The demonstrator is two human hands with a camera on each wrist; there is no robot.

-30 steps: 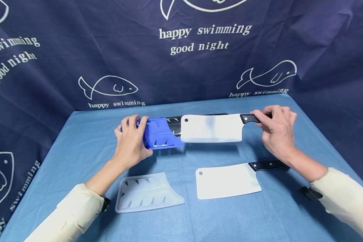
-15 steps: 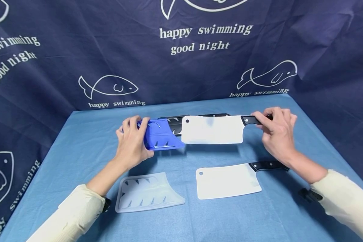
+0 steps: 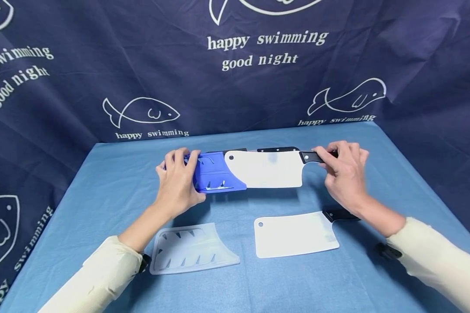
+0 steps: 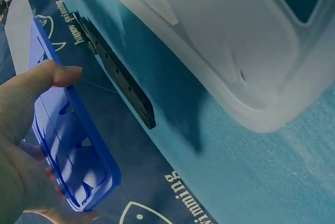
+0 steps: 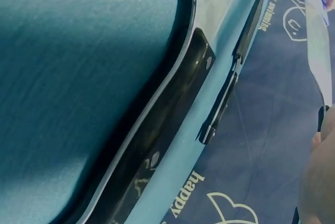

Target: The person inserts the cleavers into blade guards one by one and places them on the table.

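Note:
My left hand (image 3: 178,182) grips the closed end of a blue blade cover (image 3: 216,174), thumb along the lower edge and fingers over the top. My right hand (image 3: 346,176) holds a cleaver (image 3: 268,171) by its black handle, its white blade pointing left. Both are raised above the table. The cover's slanted mouth overlaps the blade's lower front corner, while the hole in the upper corner still shows. In the left wrist view, thumb and fingers hold the blue cover (image 4: 78,135) by opposite edges. The right wrist view catches only part of the hand (image 5: 319,166) at its edge.
A second white cleaver (image 3: 295,237) lies on the blue tablecloth (image 3: 235,291) below the right hand. A translucent blade cover (image 3: 192,250) rests at front left. Behind the raised cleaver lies a black-handled knife (image 5: 220,106) in a black cover (image 5: 251,22). A patterned curtain (image 3: 235,100) hangs behind.
My right hand has brought the cleaver leftward, and the blue cover has shifted slightly right. Blade and cover now overlap where they earlier met only at their ends.

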